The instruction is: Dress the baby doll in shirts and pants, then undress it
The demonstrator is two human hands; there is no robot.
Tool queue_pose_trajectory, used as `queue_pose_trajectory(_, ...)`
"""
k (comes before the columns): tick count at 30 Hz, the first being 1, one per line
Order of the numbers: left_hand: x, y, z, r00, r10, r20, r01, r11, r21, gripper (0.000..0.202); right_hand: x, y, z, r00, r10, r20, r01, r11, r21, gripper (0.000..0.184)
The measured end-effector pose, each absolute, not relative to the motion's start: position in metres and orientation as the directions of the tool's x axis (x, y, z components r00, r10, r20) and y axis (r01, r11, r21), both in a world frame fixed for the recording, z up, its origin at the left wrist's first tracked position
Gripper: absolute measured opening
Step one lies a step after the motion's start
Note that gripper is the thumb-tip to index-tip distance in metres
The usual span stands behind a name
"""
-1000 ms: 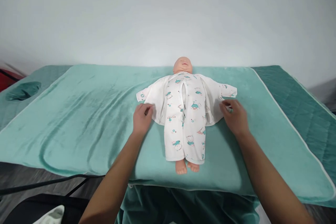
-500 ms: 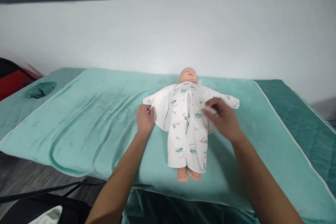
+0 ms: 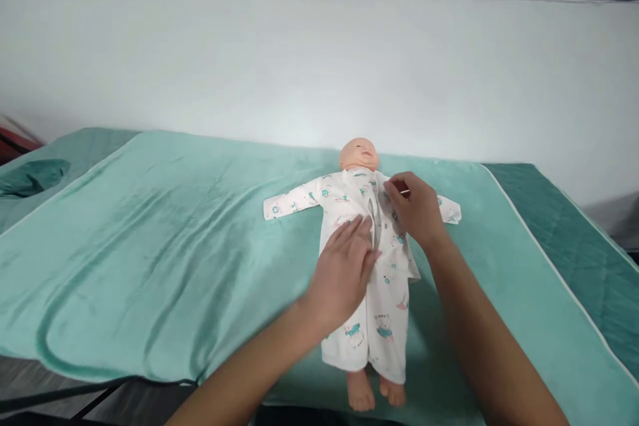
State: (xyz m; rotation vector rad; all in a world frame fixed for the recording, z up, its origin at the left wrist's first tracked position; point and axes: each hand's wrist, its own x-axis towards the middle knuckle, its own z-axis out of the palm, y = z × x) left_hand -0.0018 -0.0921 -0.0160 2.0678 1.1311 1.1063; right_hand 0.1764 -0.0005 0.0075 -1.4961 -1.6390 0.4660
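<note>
A baby doll [image 3: 367, 154] lies on its back, its arms spread and its bare feet toward me. It wears a white baby shirt [image 3: 337, 193] with a teal and pink print, and matching trousers [image 3: 384, 319]. My left hand [image 3: 344, 273] rests on the shirt front, fingers stretched and lying flat. Over the chest, on the right side, my right hand [image 3: 414, 206] is closed in a pinch. A bit of white cloth, apparently the shirt's edge, shows between its thumb and fingers. Part of the right sleeve is behind that hand.
A light green plush sheet [image 3: 210, 213] with soft wrinkles covers the bed. Darker quilted cloth [image 3: 564, 233] shows on the right. A face hole [image 3: 34, 176] is at the left, a white wall [image 3: 299, 73] behind. A black bar [image 3: 100, 387] crosses at lower left.
My left hand has moved from the shirt's spread left flap onto the front; that flap now lies over the body. My right hand has shifted slightly up. The view has tilted.
</note>
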Motion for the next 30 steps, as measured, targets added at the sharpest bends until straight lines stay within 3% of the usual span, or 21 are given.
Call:
queue_pose_trajectory(2,-0.009,-0.087,-0.017,0.385,0.815,0.433,0.404,-0.571,0.715,0.015,0.166,0.023,0.007,0.092,0.942,0.321,0.737,0.152,-0.659,0.020)
queue_pose_trajectory(7,-0.035,-0.029,-0.015,0.004,0.915,0.403,0.401,-0.371,0.838,0.022,0.141,0.049,0.014,0.096,0.990,0.104,0.883,-0.036,-0.468,0.032)
queue_pose_trajectory(10,-0.031,0.013,-0.011,-0.005,0.924,0.382,0.487,-0.331,0.808,0.020,0.137,0.050,0.014,0.106,0.992,0.071,0.894,-0.064,-0.443,0.026)
queue_pose_trajectory(14,-0.012,0.049,-0.004,0.061,0.950,0.305,0.526,-0.291,0.799,0.018,0.146,0.053,0.007,0.117,0.991,0.057,0.819,-0.064,-0.571,0.019)
queue_pose_trajectory(21,0.004,0.068,0.011,0.099,0.988,0.115,0.543,-0.150,0.826,0.013,0.163,0.057,-0.001,0.120,0.992,0.032,0.523,-0.036,-0.851,0.017)
queue_pose_trajectory(24,0.007,0.067,0.014,0.060,0.993,0.097,0.433,-0.114,0.894,0.009,0.165,0.058,-0.004,0.120,0.993,-0.022,0.326,-0.060,-0.944,0.020)
queue_pose_trajectory(27,0.014,0.066,0.015,-0.006,0.997,0.074,0.210,-0.071,0.975,0.009,0.163,0.058,-0.007,0.162,0.986,-0.049,0.096,-0.065,-0.993,0.023)
queue_pose_trajectory(30,0.021,0.063,0.011,-0.056,0.996,0.074,0.106,-0.068,0.992,0.011,0.159,0.057,-0.009,0.174,0.984,-0.039,-0.004,-0.039,-0.999,0.025)
